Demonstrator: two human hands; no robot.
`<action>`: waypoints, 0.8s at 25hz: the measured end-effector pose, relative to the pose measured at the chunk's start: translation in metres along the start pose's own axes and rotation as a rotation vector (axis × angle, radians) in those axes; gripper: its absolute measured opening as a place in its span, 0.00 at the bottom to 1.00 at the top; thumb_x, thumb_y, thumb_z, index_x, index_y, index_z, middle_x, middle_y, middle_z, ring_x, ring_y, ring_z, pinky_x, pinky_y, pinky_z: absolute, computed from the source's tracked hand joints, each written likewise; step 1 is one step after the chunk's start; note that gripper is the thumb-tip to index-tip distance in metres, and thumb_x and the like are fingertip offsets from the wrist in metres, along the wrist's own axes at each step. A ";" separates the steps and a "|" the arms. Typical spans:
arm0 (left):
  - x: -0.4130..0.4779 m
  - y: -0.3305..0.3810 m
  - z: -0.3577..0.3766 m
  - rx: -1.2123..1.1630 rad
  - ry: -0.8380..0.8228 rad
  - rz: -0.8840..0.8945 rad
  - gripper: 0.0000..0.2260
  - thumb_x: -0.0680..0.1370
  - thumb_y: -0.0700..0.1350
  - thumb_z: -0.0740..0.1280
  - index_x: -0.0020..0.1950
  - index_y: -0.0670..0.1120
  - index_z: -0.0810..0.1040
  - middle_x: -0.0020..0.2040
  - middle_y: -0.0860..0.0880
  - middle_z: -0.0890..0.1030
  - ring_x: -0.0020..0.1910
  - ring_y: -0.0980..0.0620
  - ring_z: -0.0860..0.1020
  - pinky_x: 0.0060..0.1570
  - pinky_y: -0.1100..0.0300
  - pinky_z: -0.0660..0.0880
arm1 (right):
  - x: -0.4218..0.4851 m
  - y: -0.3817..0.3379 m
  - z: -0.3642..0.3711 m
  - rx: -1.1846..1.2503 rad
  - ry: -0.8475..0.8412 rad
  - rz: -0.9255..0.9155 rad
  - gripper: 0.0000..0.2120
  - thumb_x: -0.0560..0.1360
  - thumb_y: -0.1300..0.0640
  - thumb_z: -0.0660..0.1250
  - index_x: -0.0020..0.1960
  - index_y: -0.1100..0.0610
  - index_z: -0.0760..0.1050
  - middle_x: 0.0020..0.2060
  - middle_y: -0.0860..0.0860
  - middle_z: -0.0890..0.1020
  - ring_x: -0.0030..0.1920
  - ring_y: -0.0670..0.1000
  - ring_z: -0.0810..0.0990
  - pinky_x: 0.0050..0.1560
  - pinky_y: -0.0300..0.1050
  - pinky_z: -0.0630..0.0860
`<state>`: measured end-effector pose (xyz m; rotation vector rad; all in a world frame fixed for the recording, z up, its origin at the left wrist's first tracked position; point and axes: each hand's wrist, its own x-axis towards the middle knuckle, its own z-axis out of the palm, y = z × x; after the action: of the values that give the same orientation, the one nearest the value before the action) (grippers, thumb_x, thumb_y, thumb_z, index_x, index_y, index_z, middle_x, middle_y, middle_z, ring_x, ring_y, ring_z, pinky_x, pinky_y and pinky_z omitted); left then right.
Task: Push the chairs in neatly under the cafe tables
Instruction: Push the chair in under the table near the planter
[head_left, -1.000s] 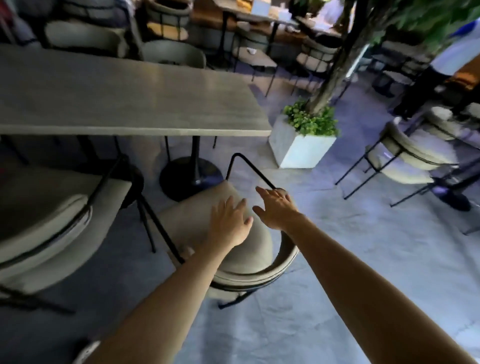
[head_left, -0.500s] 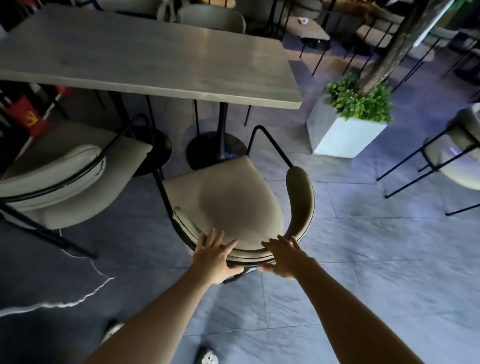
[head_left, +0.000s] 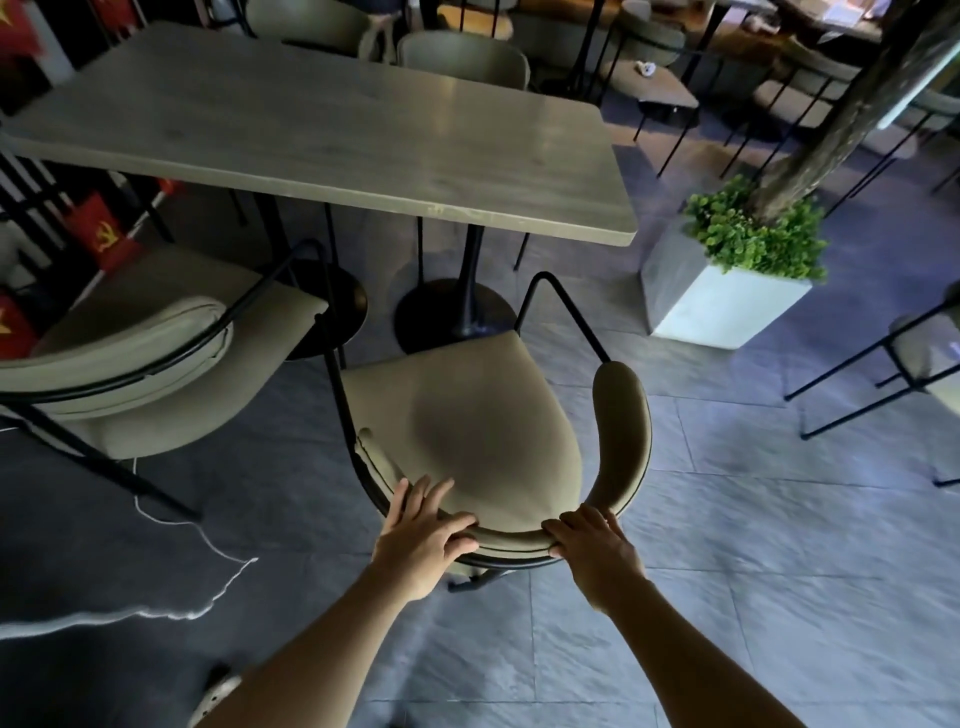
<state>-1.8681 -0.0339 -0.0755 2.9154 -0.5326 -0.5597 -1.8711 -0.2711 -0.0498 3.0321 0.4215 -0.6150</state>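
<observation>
a: where's the chair (head_left: 467, 431)?
b: pulled out from the tabletop (head_left: 332, 140), seat front near its pedestal base (head_left: 454, 312)
a: and the grip?
b: left hand (head_left: 421, 540) and right hand (head_left: 597, 553) both curl over the chair's backrest (head_left: 621, 436); a second chair (head_left: 140, 358) stands left of it

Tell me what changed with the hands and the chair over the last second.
Both hands drew back from over the seat to the curved padded backrest of the beige black-framed chair. The left hand now lies on its top edge, fingers curled over; the right hand grips it near the bend. The chair remains outside the grey wooden cafe table, not yet pushed in; the white square planter stayed put.
</observation>
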 end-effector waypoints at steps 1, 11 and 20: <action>0.006 -0.006 0.001 0.008 0.014 -0.005 0.24 0.77 0.66 0.44 0.47 0.65 0.80 0.58 0.50 0.81 0.57 0.44 0.80 0.70 0.50 0.41 | 0.006 0.000 0.000 0.009 0.025 -0.002 0.17 0.79 0.55 0.61 0.67 0.49 0.70 0.61 0.52 0.78 0.70 0.58 0.68 0.74 0.56 0.60; 0.076 -0.066 -0.052 -0.002 0.012 -0.030 0.20 0.79 0.62 0.50 0.69 0.61 0.66 0.77 0.48 0.54 0.76 0.44 0.49 0.74 0.45 0.35 | 0.094 -0.008 -0.040 -0.024 -0.005 0.023 0.18 0.81 0.54 0.55 0.71 0.50 0.64 0.67 0.53 0.73 0.73 0.57 0.61 0.76 0.56 0.53; 0.088 -0.077 -0.069 0.023 -0.157 -0.037 0.23 0.78 0.64 0.49 0.72 0.61 0.62 0.77 0.46 0.57 0.76 0.43 0.50 0.74 0.42 0.36 | 0.108 -0.015 -0.053 0.004 -0.128 0.002 0.21 0.81 0.50 0.55 0.74 0.48 0.60 0.72 0.52 0.67 0.76 0.58 0.54 0.75 0.60 0.45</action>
<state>-1.7415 0.0098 -0.0558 2.9246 -0.5072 -0.7973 -1.7592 -0.2251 -0.0422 2.9741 0.4121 -0.8044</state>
